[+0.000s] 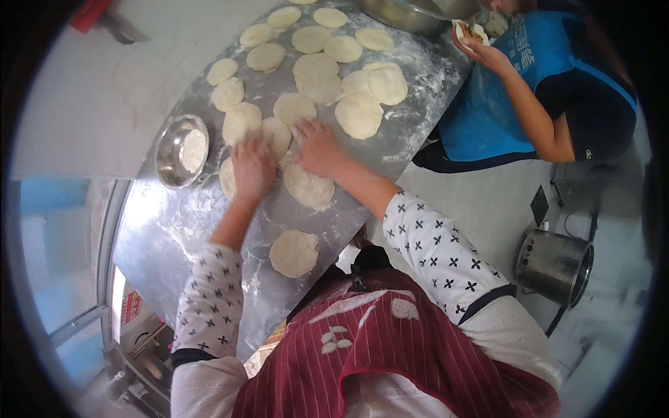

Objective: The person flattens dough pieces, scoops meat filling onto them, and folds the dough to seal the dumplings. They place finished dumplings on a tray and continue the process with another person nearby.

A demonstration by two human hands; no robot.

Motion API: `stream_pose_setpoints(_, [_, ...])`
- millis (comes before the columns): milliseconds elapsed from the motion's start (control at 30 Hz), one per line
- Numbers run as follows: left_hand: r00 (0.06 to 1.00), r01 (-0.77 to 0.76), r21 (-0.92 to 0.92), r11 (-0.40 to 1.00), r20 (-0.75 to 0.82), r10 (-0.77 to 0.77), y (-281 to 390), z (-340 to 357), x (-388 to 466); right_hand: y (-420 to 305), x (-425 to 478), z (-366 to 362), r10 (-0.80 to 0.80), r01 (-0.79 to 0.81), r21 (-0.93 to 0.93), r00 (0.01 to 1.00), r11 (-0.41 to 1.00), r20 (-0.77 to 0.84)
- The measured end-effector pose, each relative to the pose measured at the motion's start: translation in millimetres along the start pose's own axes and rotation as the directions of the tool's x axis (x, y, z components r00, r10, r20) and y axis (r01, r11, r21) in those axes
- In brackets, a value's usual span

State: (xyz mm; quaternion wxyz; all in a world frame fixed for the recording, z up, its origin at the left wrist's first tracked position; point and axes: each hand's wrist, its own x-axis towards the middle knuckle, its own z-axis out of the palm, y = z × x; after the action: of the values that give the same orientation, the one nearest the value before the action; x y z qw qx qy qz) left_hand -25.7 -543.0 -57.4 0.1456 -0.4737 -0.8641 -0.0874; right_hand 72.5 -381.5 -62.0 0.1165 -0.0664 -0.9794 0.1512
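Flat rounds of floured dough lie over a steel worktable, some overlapping. My left hand (253, 166), a little blurred, rests over the dough near a round (242, 123) at the left, its fingertips on or just above the dough. My right hand (318, 146) reaches to a round (295, 108), fingers spread and fingertips at its lower edge. Between my hands lies another dough round (277, 137). Below my right hand is a larger round (309, 188), and a separate one (294, 253) lies nearer to me. Whether either hand grips dough is hard to tell.
A steel bowl of flour (163, 151) stands at the table's left edge. Large metal bowls (402, 15) are at the far end. A co-worker in a blue apron (486, 115) stands at the right, holding a filled wrapper (470, 35). A steel pot (554, 267) is beyond the table, lower right.
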Motion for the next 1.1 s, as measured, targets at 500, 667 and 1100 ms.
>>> stream_pose_setpoints(500, [0.924, 0.375, -0.105, 0.921, 0.128, -0.361, 29.3, -45.0, -45.8, 62.6, -71.5, -44.0, 0.174, -0.182, -0.062, 0.978, 0.981, -0.116])
stream_pose_setpoints(667, [0.979, 0.205, -0.341, 0.917, 0.077, -0.190, 65.8, -9.9, 55.2, 61.8, -106.1, -52.7, -0.047, 0.048, 0.207, 0.999, 0.977, -0.009])
stream_pose_setpoints(1100, [0.579, 0.812, -0.312, 0.493, 0.537, -0.613, 29.6, 107.7, 234.2, 75.3, -79.9, -42.7, 0.244, -0.156, 0.292, 0.924, 0.944, -0.294])
